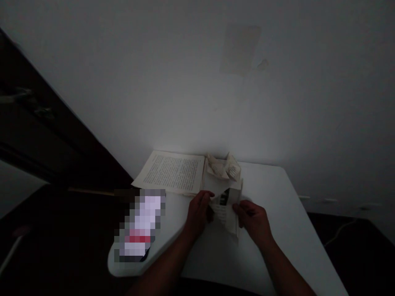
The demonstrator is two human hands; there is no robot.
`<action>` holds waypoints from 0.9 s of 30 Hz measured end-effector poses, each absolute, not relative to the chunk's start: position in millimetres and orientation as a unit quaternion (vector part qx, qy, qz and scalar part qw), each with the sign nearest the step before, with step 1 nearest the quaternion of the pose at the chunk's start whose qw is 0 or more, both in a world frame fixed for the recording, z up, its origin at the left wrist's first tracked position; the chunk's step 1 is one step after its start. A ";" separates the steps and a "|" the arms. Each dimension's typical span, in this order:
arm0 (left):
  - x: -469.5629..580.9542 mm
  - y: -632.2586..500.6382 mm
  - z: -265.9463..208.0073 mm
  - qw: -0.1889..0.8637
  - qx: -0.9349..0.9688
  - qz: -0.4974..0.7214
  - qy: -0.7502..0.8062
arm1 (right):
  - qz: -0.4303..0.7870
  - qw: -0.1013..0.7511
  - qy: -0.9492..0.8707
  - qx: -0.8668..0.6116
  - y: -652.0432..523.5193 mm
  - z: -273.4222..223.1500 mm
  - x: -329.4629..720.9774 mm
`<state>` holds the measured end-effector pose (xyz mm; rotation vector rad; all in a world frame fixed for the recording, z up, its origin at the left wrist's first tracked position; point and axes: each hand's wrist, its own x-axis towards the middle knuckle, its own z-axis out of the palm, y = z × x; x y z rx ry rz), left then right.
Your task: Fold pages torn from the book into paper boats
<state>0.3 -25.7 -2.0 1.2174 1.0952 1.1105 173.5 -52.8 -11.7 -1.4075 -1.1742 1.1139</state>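
Observation:
Between my hands a printed sheet of paper, partly folded and with a dark patch on it, is held up over the white table. My left hand pinches its left side. At its right edge my right hand grips the paper between thumb and fingers. Just beyond it stands a folded paper shape with pointed corners, made of printed paper. Left of that shape lies a stack of loose printed pages, flat on the table.
A phone with a blurred, lit screen lies at the table's left edge. The white table meets a pale wall at the back. A dark door with a handle is on the left. A cable runs at the right.

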 end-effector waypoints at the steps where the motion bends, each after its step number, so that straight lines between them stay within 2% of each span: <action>1: 0.9 -26.8 -2.5 0.564 0.507 0.468 0.454 | 0.442 0.500 -0.465 -0.582 -52.8 -11.9 172.7; 4: 3.3 -29.4 -3.0 0.553 0.531 0.462 0.446 | 0.424 0.525 -0.457 -0.579 -53.9 -10.5 169.6; 12: 7.7 -28.9 -4.1 0.378 0.571 0.464 0.562 | 0.483 0.462 -0.511 -0.541 -59.3 -14.9 159.8; 22: 6.8 -32.1 -1.8 0.342 0.595 0.446 0.574 | 0.503 0.401 -0.530 -0.552 -60.9 -9.2 158.5; 27: 5.6 -28.7 -4.9 0.358 0.588 0.438 0.578 | 0.526 0.441 -0.498 -0.529 -60.9 -8.6 158.2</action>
